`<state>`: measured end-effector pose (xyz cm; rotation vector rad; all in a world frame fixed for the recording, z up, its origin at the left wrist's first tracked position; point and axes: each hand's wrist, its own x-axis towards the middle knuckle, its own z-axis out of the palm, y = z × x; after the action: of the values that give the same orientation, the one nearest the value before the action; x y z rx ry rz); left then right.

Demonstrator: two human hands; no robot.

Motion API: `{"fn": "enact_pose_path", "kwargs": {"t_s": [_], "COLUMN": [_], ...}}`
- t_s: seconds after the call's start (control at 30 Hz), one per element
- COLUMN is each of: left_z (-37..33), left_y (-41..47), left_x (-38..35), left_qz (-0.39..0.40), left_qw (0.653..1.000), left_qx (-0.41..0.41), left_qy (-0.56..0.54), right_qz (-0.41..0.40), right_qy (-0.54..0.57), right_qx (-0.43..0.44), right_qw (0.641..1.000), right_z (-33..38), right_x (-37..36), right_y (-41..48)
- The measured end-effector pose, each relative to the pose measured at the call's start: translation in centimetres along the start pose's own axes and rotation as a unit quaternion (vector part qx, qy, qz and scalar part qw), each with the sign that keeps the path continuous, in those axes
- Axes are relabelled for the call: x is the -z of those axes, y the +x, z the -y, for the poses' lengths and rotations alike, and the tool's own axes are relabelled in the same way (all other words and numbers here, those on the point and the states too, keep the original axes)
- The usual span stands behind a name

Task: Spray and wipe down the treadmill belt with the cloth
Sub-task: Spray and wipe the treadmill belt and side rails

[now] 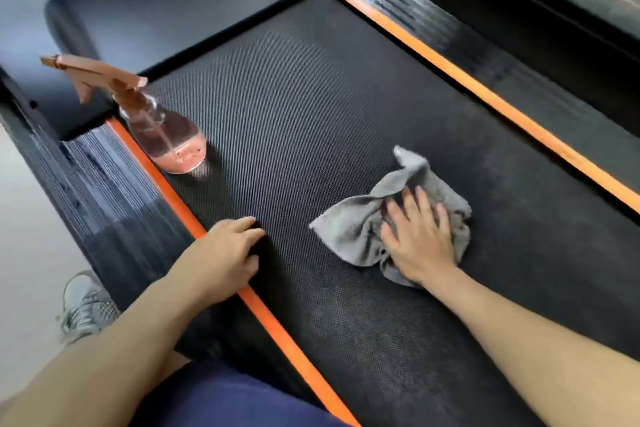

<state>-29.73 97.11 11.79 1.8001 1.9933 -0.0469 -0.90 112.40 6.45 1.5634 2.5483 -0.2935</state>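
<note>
Navy-clad leg (235, 399) at 6 o'clock. Left hand (221, 253) at 8, loosely curled, holding nothing, resting on treadmill belt (311, 97) edge. Right hand (419, 239) at 4, fingers spread, pressing grey cloth (353, 225) onto belt. Spray bottle (162, 128) standing at 10, beside orange strip (277, 326).

Belt (311, 114) matt, textured rubber; cloth (356, 225) soft grey fabric; spray bottle (166, 139) clear glossy plastic

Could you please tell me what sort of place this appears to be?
Likely a gym or home exercise room: a treadmill belt edged by orange strips, ribbed side rails, and a sports shoe on the pale floor.
</note>
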Motion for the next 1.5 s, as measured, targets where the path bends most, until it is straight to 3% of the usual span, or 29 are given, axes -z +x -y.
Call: {"fn": "enact_pose_path", "kwargs": {"t_s": [0.07,0.2,0.37,0.47,0.57,0.63,0.7,0.8,0.87,0.93,1.0,1.07,1.23,1.4,1.5], "left_z": [-1.0,-2.3,-2.0,-3.9,-5.4,-5.9,-6.8,-9.9,-12.1,-13.3,-13.2,-12.6,-13.0,-12.7,-12.8], "left_y": [0.2,-0.7,-1.8,-1.6,-1.1,-0.7,-0.1,1.1,1.7,1.8,1.5,1.5,2.8,3.2,4.2], "left_x": [0.0,-0.5,-2.1,-2.2,-2.0,-2.5,-2.6,-2.1,-2.8,-4.1,-5.6,-6.3,-5.4,-5.1,-5.0], "left_qz": [-0.042,-0.062,-0.001,-0.008,-0.036,-0.041,-0.025,-0.045,-0.062,-0.045,-0.016,0.013,0.039,-0.004,0.032], "left_qw": [0.999,0.998,0.999,0.999,0.999,0.998,0.997,0.993,0.985,0.980,0.981,0.986,0.993,0.995,0.995], "left_qx": [-0.013,-0.028,-0.034,-0.035,-0.017,-0.034,-0.053,-0.098,-0.150,-0.183,-0.184,-0.157,-0.068,-0.036,0.030], "left_qy": [-0.004,-0.002,0.033,0.039,-0.001,0.018,0.053,0.056,0.062,0.060,0.054,0.059,0.083,0.090,0.092], "right_qz": [-0.010,-0.011,0.014,0.029,0.017,0.023,0.004,-0.043,0.004,0.050,0.016,-0.017,0.000,-0.028,-0.037], "right_qy": [0.003,0.009,-0.021,-0.018,-0.034,0.002,0.023,0.024,0.001,-0.035,-0.032,-0.017,-0.020,0.029,0.054], "right_qx": [-0.017,0.188,0.243,0.170,-0.009,-0.124,-0.158,0.002,0.116,0.184,0.199,0.120,-0.055,-0.169,-0.223], "right_qw": [1.000,0.982,0.970,0.985,0.999,0.992,0.987,0.999,0.993,0.981,0.979,0.992,0.998,0.985,0.973], "right_z": [3.5,13.1,8.9,0.3,-8.9,-10.2,-6.4,3.6,7.8,6.9,2.7,-2.5,-12.1,-11.4,-10.2], "right_x": [-1.2,-3.9,-3.8,-2.6,-0.3,1.0,0.1,-2.8,-3.4,-3.2,-3.0,-2.6,0.8,1.9,2.9], "right_y": [-1.9,-7.9,-7.0,-7.5,-3.6,-1.5,-1.8,-6.2,-8.8,-8.2,-6.8,-5.2,0.4,7.7,11.7]}}
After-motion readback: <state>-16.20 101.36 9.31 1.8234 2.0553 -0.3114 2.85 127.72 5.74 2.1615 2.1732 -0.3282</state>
